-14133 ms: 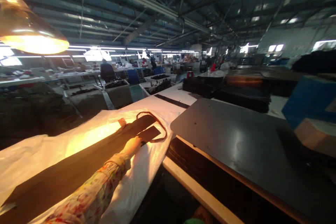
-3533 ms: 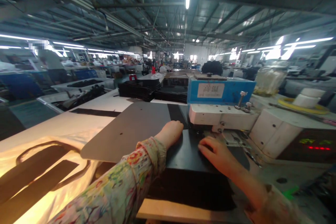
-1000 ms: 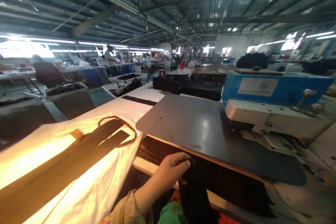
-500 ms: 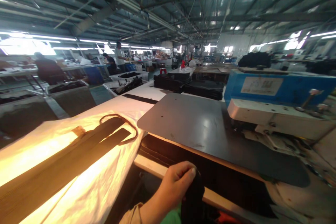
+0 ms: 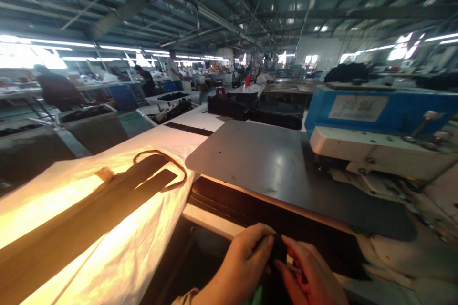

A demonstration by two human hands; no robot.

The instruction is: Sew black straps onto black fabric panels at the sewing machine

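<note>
A black piece (image 5: 280, 248) of limp-looking material, low in the view and right of centre, is held between two bare hands, in front of the near edge of a grey plate (image 5: 250, 152); much of it is hidden by the fingers. The left hand (image 5: 250, 252) has its grip closed, thumb and forefinger pinching the piece's upper end; the right hand (image 5: 311, 271) meets it from the other side, fingers bent and partly closed around a small red object (image 5: 305, 278), too blurred to name; whether this grip also pinches the black piece, I cannot tell. The step in hand looks like close two-handed fingerwork at that end; it seems to call for a steady left pinch and small, careful movements on the right.

Just beyond the hands, dark layers (image 5: 293, 228) lie beneath the plate, behind a pale rail (image 5: 214, 220); to the right stands a machine with a blue housing (image 5: 322, 109) and a white arm (image 5: 343, 145) over the plate. To the left, long brown strips (image 5: 89, 209) and a looped cord (image 5: 179, 166) lie on a brightly lit white sheet (image 5: 143, 243); farther back, a dark band (image 5: 189, 128) and black stacks (image 5: 229, 105) rest on the white tabletop (image 5: 161, 140); in the left background, three people (image 5: 145, 81) are near other work areas.
</note>
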